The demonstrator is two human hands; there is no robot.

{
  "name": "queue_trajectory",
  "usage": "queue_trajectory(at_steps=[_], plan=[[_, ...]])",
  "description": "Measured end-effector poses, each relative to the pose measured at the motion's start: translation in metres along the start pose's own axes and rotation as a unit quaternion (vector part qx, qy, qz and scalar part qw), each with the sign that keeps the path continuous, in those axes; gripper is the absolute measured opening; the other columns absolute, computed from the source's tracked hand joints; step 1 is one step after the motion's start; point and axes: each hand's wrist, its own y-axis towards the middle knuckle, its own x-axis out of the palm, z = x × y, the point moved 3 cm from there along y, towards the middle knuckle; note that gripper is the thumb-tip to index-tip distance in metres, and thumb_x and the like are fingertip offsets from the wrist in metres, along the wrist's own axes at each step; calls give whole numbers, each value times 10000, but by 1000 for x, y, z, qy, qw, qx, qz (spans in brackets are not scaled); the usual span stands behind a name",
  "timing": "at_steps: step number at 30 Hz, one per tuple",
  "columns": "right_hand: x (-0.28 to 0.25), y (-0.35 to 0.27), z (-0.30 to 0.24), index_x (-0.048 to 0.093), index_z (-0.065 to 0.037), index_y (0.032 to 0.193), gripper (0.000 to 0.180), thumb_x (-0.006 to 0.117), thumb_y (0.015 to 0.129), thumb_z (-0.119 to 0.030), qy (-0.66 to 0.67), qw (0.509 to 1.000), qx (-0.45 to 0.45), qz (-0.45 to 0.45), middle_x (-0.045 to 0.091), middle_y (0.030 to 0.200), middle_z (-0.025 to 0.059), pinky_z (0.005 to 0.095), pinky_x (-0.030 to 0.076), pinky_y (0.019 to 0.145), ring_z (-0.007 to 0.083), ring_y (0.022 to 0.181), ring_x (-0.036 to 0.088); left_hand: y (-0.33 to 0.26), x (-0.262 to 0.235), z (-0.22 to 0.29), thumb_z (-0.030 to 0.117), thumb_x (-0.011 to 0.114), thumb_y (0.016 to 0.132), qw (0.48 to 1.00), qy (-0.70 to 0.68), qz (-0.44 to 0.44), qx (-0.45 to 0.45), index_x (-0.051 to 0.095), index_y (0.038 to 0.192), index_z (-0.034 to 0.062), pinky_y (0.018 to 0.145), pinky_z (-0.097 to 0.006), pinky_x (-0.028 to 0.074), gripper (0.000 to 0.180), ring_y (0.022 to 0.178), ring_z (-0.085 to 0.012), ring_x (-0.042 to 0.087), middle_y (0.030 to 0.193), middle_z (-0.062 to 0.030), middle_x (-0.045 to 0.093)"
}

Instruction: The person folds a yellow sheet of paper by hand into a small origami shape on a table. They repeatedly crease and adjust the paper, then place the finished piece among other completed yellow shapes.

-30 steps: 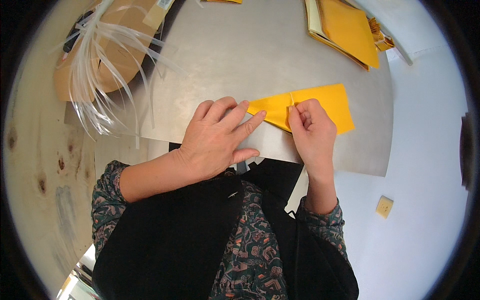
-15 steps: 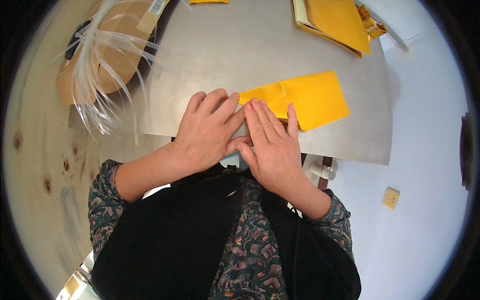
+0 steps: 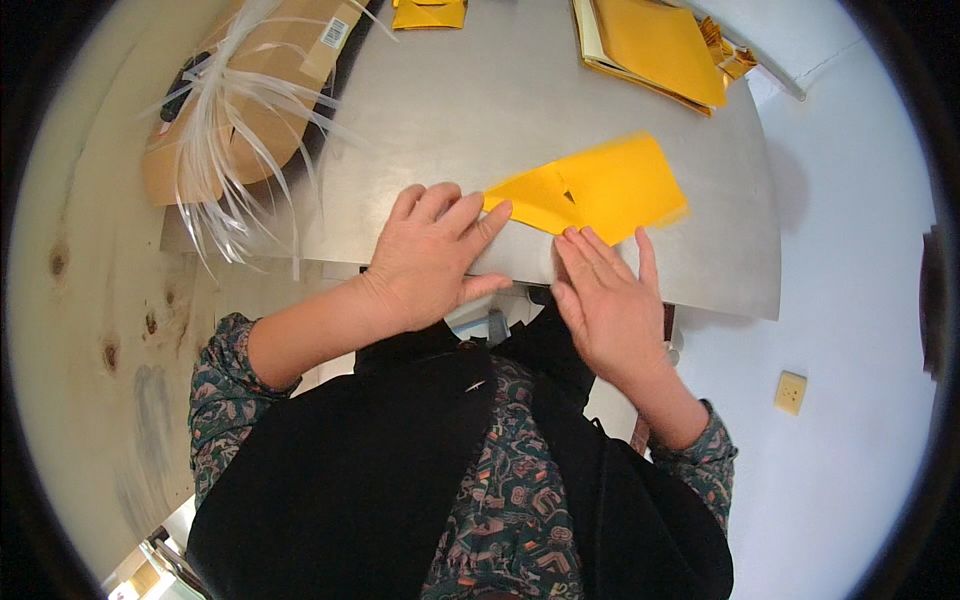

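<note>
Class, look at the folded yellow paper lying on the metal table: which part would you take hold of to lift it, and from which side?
Probably the far right end of the folded yellow paper, coming in from the right. It lies flat on the metal table, and that end is bare. The left hand presses its left tip, and the right hand lies at its near edge. Pinch the corner, thumb sliding under.

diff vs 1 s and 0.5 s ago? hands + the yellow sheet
The right hand let go of its pinch on the folded yellow paper, flattened across the fold, and has now slid back toward the person, only its fingertips at the sheet's near edge. The left hand stayed pressing the paper's left end. The sheet stayed on the metal table.
</note>
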Motion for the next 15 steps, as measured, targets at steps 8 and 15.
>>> queue_trajectory(at_steps=[8,15], plan=[[-31,52,29,739,-24,974,226,643,930,-223,-39,998,-10,-49,755,1086,108,463,432,1093,295,1125,673,-3,-6,48,434,775,840,991,-88,-18,96,603,1356,39,1052,-467,404,672,1185,-281,539,1137,-92,581],[-27,92,29,747,-27,945,297,588,989,-274,-14,974,104,-202,740,1032,141,447,573,857,329,1055,678,47,36,127,304,704,840,977,-79,112,163,704,1240,27,1132,-477,352,487,1292,-325,512,1282,-117,632]])
